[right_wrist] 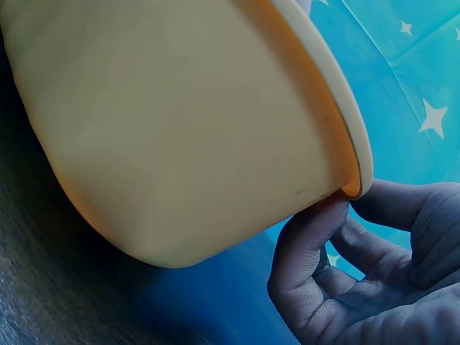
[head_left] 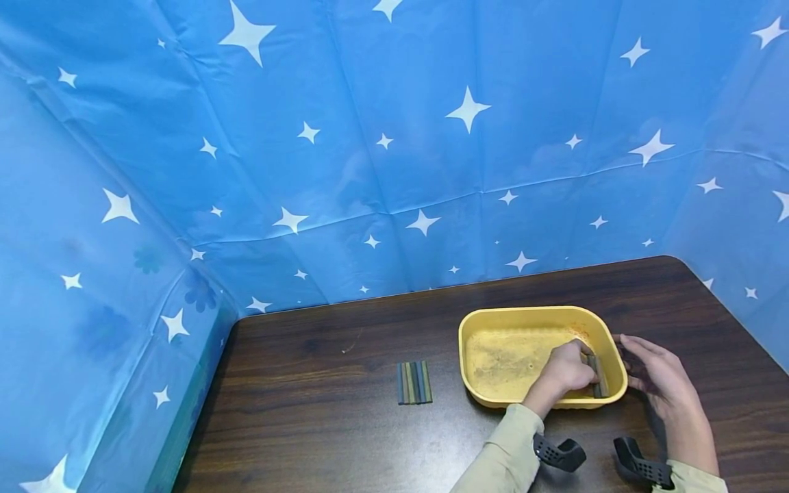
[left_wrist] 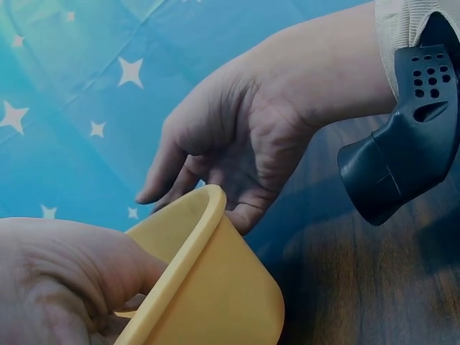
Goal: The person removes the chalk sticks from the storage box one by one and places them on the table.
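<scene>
A yellow plastic tub [head_left: 493, 315] stands on the table's right half. My left hand [head_left: 567, 370] reaches inside it, its curled fingers and thumb at thin flat sticks [head_left: 599, 383] along the right end wall. Those sticks are partly hidden by the hand. In the left wrist view, the left hand [left_wrist: 65, 280] dips behind the tub's rim [left_wrist: 208, 205]. Outside the tub's right end is my right hand [head_left: 662, 376], fingers loosely spread and holding nothing. The right wrist view has the right hand [right_wrist: 374, 266] with fingertips right at the tub's corner.
Several flat blue and olive sticks [head_left: 414, 382] lie side by side left of the tub. The dark wood table [head_left: 296, 411] meets a blue star-patterned curtain [head_left: 370, 171] along its back and sides. Each wrist wears a black camera mount [head_left: 559, 453].
</scene>
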`<state>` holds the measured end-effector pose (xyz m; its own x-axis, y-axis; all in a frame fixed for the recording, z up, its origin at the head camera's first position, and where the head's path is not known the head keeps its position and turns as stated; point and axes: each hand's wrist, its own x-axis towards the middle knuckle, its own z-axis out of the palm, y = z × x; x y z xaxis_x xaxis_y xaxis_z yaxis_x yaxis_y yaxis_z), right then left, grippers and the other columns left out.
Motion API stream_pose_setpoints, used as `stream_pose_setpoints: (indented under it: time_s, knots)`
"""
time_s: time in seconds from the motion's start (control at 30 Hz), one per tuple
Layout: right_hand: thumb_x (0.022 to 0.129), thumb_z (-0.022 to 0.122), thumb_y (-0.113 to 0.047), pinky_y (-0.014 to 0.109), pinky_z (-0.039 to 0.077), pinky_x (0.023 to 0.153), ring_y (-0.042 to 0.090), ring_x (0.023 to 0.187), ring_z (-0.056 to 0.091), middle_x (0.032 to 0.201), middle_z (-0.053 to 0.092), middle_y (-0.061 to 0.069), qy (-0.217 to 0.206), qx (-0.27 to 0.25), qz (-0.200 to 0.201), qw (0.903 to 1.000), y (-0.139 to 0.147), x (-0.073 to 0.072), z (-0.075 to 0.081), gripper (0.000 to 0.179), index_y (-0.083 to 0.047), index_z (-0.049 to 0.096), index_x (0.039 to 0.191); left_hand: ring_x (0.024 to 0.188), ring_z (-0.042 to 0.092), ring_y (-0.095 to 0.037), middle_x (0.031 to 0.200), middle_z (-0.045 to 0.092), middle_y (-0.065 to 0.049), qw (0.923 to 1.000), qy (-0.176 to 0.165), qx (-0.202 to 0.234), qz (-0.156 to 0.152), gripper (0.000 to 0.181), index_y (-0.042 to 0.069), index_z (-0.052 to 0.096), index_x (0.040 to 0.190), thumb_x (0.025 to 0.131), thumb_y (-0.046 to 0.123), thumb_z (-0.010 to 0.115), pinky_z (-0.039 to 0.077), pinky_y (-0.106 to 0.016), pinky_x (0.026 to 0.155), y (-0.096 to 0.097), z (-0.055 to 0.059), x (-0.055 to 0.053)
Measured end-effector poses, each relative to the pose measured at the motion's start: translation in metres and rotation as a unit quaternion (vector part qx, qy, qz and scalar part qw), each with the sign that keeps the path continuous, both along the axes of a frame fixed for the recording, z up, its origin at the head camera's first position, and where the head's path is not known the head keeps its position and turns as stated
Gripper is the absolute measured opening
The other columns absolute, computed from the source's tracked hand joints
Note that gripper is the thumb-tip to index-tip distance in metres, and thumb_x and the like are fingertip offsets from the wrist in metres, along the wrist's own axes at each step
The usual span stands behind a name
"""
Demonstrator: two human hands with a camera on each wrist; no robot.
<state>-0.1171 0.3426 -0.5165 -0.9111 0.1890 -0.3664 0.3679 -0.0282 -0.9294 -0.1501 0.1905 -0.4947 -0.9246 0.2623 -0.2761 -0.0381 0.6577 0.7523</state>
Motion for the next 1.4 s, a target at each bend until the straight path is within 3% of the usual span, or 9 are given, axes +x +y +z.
stream_pose_setpoints:
  time_s: [0.07,0.23,0.43,0.63,0.77,0.9,1.0,1.23,1.4]
  knots:
    - [0.11,0.05,-0.038,0.027,0.06,0.068,0.003,0.08,0.061,0.09,0.061,-0.018,0.002,0.0,-0.001,1.0,-0.001,0.0,0.0,0.066,0.01,0.034,0.153,0.064,0.05,-0.007,0.073,0.058,0.006,1.0,0.005,-0.002,-0.001,0.026,0.01,0.07,0.097,0.076,0.001,0.083,0.042,-0.016,0.059,-0.002,0.0,0.0]
    - [0.109,0.054,-0.037,0.026,0.06,0.067,0.003,0.079,0.063,0.088,0.064,-0.017,0.009,-0.034,-0.01,0.9993,-0.001,0.001,0.002,0.031,-0.014,0.058,0.13,0.064,0.05,-0.006,0.072,0.059,0.006,0.9999,0.013,0.009,0.003,0.027,0.011,0.07,0.098,0.076,0.001,0.082,0.042,-0.014,0.06,-0.01,-0.002,-0.002]
    - [0.11,0.051,-0.034,0.025,0.059,0.067,0.001,0.078,0.062,0.087,0.063,-0.02,0.007,-0.024,-0.009,0.9997,-0.002,0.001,0.003,0.053,-0.001,0.041,0.15,0.054,0.058,-0.012,0.072,0.065,0.002,0.9962,-0.018,0.081,0.026,0.029,0.009,0.069,0.105,0.081,-0.006,0.078,0.045,-0.019,0.053,-0.026,-0.001,-0.003]
    - [0.109,0.054,-0.034,0.024,0.059,0.065,0.003,0.077,0.062,0.087,0.064,-0.018,0.01,-0.043,-0.02,0.9988,0.0,0.003,0.0,0.014,-0.027,0.062,0.118,0.051,0.064,-0.018,0.073,0.069,-0.002,0.9876,-0.03,0.146,0.049,0.028,0.006,0.071,0.11,0.087,-0.009,0.075,0.051,-0.023,0.05,-0.042,0.001,-0.005]
    - [0.107,0.057,-0.036,0.024,0.059,0.064,0.004,0.077,0.061,0.088,0.063,-0.017,0.007,-0.047,-0.023,0.9986,0.0,0.003,-0.002,0.013,-0.028,0.064,0.115,0.053,0.062,-0.013,0.075,0.069,0.001,0.9852,-0.015,0.164,0.048,0.028,0.007,0.074,0.114,0.089,-0.007,0.074,0.052,-0.023,0.05,-0.054,0.002,-0.007]
    - [0.108,0.055,-0.037,0.024,0.059,0.065,0.003,0.077,0.061,0.087,0.062,-0.019,-0.001,-0.036,-0.023,0.9991,0.0,0.001,-0.002,0.041,-0.014,0.057,0.141,0.057,0.062,-0.01,0.077,0.062,0.005,0.9808,-0.004,0.188,0.05,0.029,0.007,0.075,0.118,0.092,-0.005,0.073,0.056,-0.025,0.053,-0.066,0.005,-0.008]
    - [0.109,0.052,-0.037,0.024,0.06,0.065,0.002,0.077,0.062,0.087,0.062,-0.02,-0.004,-0.019,-0.018,0.9996,-0.001,0.001,0.0,0.069,0.007,0.03,0.157,0.061,0.061,-0.009,0.078,0.058,0.005,0.9734,-0.007,0.222,0.056,0.03,0.007,0.075,0.121,0.093,-0.005,0.072,0.06,-0.027,0.056,-0.076,0.009,-0.009]
    - [0.108,0.056,-0.039,0.024,0.06,0.066,0.003,0.078,0.062,0.089,0.062,-0.022,0.001,-0.031,-0.017,0.9994,0.0,0.002,-0.001,0.052,-0.006,0.046,0.147,0.065,0.066,-0.013,0.085,0.066,0.001,0.9597,0.0,0.271,0.075,0.031,0.002,0.07,0.124,0.093,-0.004,0.072,0.063,-0.041,0.062,-0.098,0.016,-0.011]
    - [0.108,0.055,-0.039,0.024,0.06,0.067,0.002,0.079,0.063,0.088,0.063,-0.022,0.002,-0.033,-0.017,0.9993,0.001,0.001,-0.002,0.052,-0.006,0.045,0.147,0.065,0.066,-0.013,0.089,0.068,-0.001,0.9543,0.005,0.287,0.083,0.029,0.001,0.067,0.124,0.095,-0.001,0.07,0.063,-0.045,0.066,-0.117,0.019,-0.012]
